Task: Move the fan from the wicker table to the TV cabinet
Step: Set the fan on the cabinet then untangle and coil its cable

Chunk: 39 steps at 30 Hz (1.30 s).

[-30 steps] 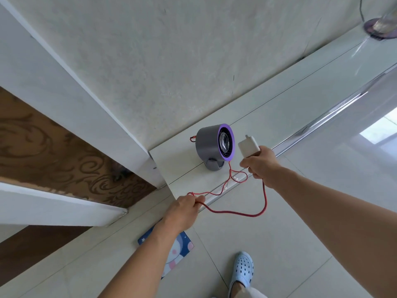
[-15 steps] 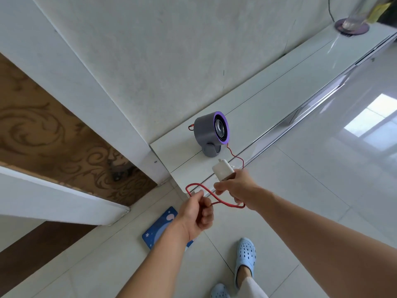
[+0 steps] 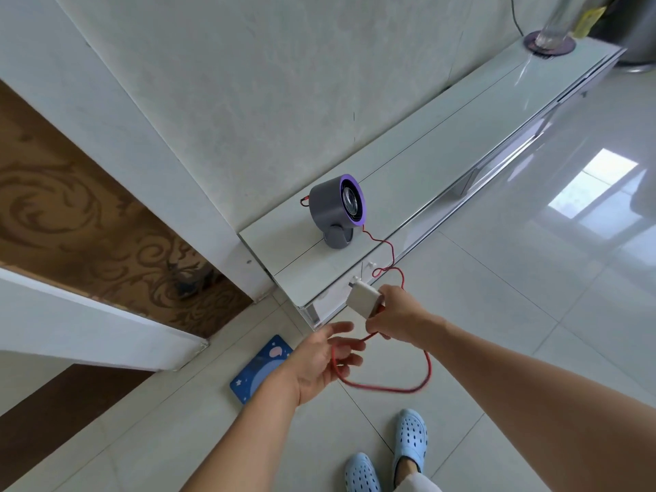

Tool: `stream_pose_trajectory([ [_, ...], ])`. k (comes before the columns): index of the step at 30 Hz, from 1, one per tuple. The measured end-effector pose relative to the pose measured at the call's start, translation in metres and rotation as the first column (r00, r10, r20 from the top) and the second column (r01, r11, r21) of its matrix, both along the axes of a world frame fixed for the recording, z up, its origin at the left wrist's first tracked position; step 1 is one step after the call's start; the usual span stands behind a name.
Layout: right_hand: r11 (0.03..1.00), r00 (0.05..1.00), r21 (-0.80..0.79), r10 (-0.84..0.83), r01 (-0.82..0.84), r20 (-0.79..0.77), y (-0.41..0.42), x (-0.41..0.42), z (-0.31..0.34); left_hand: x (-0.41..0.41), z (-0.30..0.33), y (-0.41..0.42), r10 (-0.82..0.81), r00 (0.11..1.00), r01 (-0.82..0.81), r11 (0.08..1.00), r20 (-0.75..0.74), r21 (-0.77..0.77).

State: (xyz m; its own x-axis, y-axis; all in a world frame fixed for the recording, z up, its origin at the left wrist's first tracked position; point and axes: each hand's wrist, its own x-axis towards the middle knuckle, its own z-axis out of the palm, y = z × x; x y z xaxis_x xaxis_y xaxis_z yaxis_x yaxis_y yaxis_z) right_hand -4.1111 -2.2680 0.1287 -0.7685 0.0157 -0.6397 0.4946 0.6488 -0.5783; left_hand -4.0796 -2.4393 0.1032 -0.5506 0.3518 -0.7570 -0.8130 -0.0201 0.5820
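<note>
Fan (image 3: 336, 212) is standing upright on the TV cabinet (image 3: 461, 147), so placing looks done; left hand (image 3: 321, 362) is now spreading its fingers off the red cord (image 3: 401, 387), while right hand (image 3: 397, 316) is still pinching the white plug (image 3: 364, 296).

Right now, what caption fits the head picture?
Fan on TV cabinet; right hand holds its plug.
</note>
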Motion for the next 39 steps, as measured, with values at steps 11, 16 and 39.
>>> stream_pose_trajectory([
  [11, 0.620, 0.678, 0.477, 0.732, -0.623, -0.065, 0.022, 0.023, 0.010, -0.067, -0.003, 0.067, -0.235, 0.968, 0.190, 0.914, -0.086, -0.359],
  [16, 0.528, 0.554, 0.482, 0.826, -0.699, -0.102, 0.024, 0.025, 0.025, -0.088, 0.001, 0.115, -0.420, 0.907, 0.409, 0.854, 0.038, -0.320],
  [39, 0.522, 0.647, -0.395, -0.684, 0.756, 0.336, 0.074, -0.024, -0.009, -0.086, 0.007, 0.062, -0.206, 0.939, 0.154, 0.968, -0.277, -0.198],
])
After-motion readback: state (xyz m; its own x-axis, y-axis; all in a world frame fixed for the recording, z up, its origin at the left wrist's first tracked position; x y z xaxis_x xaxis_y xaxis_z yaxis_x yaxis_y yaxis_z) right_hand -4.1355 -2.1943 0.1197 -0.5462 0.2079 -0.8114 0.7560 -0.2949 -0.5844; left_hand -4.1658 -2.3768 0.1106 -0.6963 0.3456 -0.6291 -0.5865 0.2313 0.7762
